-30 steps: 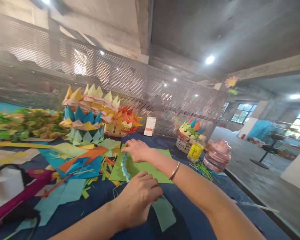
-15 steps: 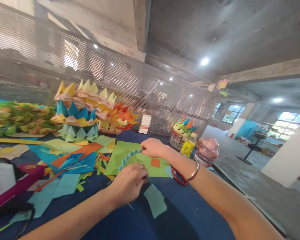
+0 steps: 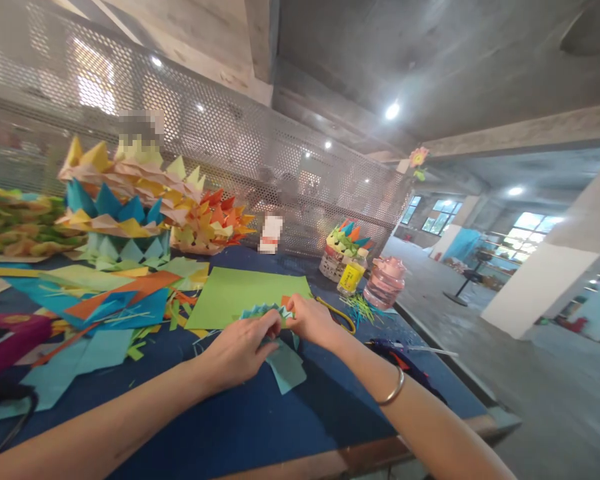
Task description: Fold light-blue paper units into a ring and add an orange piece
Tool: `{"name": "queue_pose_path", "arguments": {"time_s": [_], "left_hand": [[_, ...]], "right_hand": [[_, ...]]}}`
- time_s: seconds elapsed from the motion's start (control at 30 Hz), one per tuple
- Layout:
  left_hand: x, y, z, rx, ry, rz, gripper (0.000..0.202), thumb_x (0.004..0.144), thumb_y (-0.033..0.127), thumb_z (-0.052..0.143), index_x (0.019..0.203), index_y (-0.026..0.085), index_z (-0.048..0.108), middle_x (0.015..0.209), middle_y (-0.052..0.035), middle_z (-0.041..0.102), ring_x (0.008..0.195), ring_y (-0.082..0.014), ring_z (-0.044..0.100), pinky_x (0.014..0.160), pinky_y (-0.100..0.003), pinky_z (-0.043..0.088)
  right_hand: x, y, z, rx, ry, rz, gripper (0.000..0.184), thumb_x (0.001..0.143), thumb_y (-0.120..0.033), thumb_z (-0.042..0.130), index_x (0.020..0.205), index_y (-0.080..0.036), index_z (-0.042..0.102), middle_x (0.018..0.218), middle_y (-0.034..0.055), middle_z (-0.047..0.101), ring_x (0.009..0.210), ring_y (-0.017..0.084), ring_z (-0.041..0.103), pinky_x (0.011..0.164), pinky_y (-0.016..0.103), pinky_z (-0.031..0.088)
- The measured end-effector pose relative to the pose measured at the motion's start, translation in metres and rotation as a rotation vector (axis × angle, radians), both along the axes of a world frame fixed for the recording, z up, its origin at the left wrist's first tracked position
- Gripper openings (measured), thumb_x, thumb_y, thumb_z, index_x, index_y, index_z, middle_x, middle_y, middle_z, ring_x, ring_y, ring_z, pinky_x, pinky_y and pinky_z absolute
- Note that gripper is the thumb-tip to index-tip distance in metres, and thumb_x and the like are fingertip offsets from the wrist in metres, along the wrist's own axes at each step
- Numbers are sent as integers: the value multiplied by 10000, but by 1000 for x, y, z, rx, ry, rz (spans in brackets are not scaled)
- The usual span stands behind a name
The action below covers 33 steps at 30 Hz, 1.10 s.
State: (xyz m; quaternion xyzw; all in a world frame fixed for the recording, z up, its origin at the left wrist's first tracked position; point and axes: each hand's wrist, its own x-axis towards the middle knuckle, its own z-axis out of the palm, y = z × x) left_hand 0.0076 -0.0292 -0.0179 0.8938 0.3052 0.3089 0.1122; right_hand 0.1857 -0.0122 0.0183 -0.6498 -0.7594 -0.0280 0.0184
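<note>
My left hand [image 3: 240, 350] and my right hand [image 3: 313, 321] meet over the blue table [image 3: 260, 427], fingers pinched together on a small folded teal paper piece with zigzag points [image 3: 266, 311]. It sits at the near edge of a light green paper sheet [image 3: 240, 293]. A flat teal paper scrap [image 3: 286, 365] lies just below my hands. A metal bangle [image 3: 393, 392] circles my right wrist.
Stacked folded paper crowns [image 3: 125, 200] in yellow, blue and orange stand at the back left by a perforated metal screen [image 3: 240, 147]. Loose coloured sheets and scraps [image 3: 105, 307] cover the left. A yellow glue bottle [image 3: 351, 275], pink jar [image 3: 385, 283] and small basket [image 3: 336, 257] stand right. A magenta tool [image 3: 5, 333] lies far left.
My hands have drawn together near the front of the green sheet, both pinching the teal zigzag piece. The right hand came back toward me. The view swung right, showing the table's front edge.
</note>
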Motion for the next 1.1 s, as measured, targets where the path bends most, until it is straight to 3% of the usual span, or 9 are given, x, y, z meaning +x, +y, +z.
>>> {"name": "queue_pose_path", "arguments": {"time_s": [0.1,0.23,0.4,0.6,0.8,0.97,1.1], "left_hand": [[0,-1,-1,16,2,-33,63,825,155,439,838,216,447,658,44,532,556,-143,516,524,-238,342],[1,0,-4,30,-40,-117,125,843,115,406,817,218,473,715,36,557,609,-126,526,569,-226,378],[1,5,-9,35,-72,-162,164,845,98,413,803,212,522,740,26,577,662,-122,551,610,-224,411],[1,7,-12,2,-85,-137,131,839,127,462,849,208,565,769,13,631,690,-139,591,632,-243,437],[2,5,-13,-19,-101,-132,142,842,131,464,826,205,583,768,4,644,706,-145,605,648,-250,447],[1,3,-12,-39,-93,-130,143,826,121,459,774,205,562,722,23,613,675,-131,584,617,-225,425],[1,2,-9,-54,-73,-132,151,835,119,439,751,201,535,703,28,593,655,-123,567,606,-216,409]], "right_hand": [[0,-2,-5,20,42,-46,232,806,-266,504,1027,-200,535,887,54,673,815,210,609,603,261,314],[3,-3,-8,38,98,-75,223,851,-359,488,1012,-209,527,832,28,667,799,198,604,583,253,297],[8,-11,-6,55,147,-85,343,912,-496,368,989,-207,536,784,34,661,783,202,611,571,253,296],[19,-24,-1,49,175,-89,263,956,-327,320,1009,-209,549,801,47,670,768,200,625,589,255,327],[35,-40,3,75,223,-84,224,914,-178,365,997,-216,570,787,22,678,743,160,626,652,240,379],[58,-71,9,134,256,-110,226,915,-216,351,1012,-213,555,815,28,680,723,163,629,659,252,419],[95,-105,12,205,273,-166,242,904,-274,348,1029,-210,546,849,50,681,779,193,642,678,286,451]]}}
